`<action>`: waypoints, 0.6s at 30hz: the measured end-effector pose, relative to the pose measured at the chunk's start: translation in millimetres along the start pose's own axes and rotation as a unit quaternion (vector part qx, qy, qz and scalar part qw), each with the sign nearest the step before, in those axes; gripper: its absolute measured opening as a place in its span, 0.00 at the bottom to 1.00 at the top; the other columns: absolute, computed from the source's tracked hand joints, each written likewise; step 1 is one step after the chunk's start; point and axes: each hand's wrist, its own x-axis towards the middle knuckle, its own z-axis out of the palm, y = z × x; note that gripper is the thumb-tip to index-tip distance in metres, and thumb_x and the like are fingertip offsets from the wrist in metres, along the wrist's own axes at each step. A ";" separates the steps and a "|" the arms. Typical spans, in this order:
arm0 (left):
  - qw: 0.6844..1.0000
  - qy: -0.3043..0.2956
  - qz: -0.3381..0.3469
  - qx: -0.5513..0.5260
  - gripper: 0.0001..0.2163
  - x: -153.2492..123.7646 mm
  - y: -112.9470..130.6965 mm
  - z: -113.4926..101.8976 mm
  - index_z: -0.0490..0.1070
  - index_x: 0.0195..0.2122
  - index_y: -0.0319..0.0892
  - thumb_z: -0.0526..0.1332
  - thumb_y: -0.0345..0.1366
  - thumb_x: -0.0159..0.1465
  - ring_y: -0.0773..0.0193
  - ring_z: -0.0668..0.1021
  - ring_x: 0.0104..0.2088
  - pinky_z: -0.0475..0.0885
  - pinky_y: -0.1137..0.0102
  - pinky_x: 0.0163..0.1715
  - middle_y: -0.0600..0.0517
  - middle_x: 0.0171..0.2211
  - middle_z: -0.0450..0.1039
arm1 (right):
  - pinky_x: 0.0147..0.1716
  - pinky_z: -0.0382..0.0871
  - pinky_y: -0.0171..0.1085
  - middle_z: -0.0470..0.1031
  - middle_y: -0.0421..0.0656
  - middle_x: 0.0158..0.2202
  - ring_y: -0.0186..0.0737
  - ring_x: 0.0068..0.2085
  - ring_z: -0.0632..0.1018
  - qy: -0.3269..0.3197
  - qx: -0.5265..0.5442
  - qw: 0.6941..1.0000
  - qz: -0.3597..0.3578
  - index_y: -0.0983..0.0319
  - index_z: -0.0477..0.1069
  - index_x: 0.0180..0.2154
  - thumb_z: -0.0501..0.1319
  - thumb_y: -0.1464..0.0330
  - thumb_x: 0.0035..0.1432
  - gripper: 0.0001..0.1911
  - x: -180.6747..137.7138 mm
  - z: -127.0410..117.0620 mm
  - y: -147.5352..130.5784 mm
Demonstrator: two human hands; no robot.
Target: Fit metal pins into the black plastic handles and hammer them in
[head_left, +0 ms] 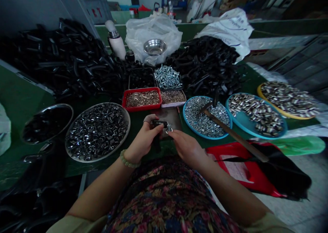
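My left hand (145, 137) is closed around a small black part (159, 123) above the metal plate (172, 117) at the front of the bench. At that part's right end, the fingertips of my right hand (188, 147) pinch a small shiny metal ring (168, 129). Part and ring meet or nearly meet; I cannot tell which. Just beyond my hands stand a red tray of small brass-coloured pins (142, 99) and a pale tray of tiny metal pieces (173, 96). Left of my left hand is a round tray of shiny dark rings (98, 132).
A hammer (235, 136) lies across the blue tray of small nuts (202, 113), its handle jutting toward me. Further right are a blue tray (242, 118) and a yellow tray (261, 92) of metal sleeves. Black parts (205, 62) are heaped behind, near a steel bowl (155, 46).
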 end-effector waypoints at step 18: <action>0.950 -0.233 0.024 0.204 0.20 -15.4 -7.8 -18.0 0.60 0.47 0.45 0.67 0.34 0.57 0.64 0.74 0.41 0.69 0.69 0.43 0.52 0.42 0.70 | 0.32 0.76 0.37 0.77 0.38 0.34 0.34 0.30 0.81 -0.103 0.573 0.787 0.204 0.58 0.57 0.46 0.61 0.62 0.61 0.16 -15.1 -2.1 15.3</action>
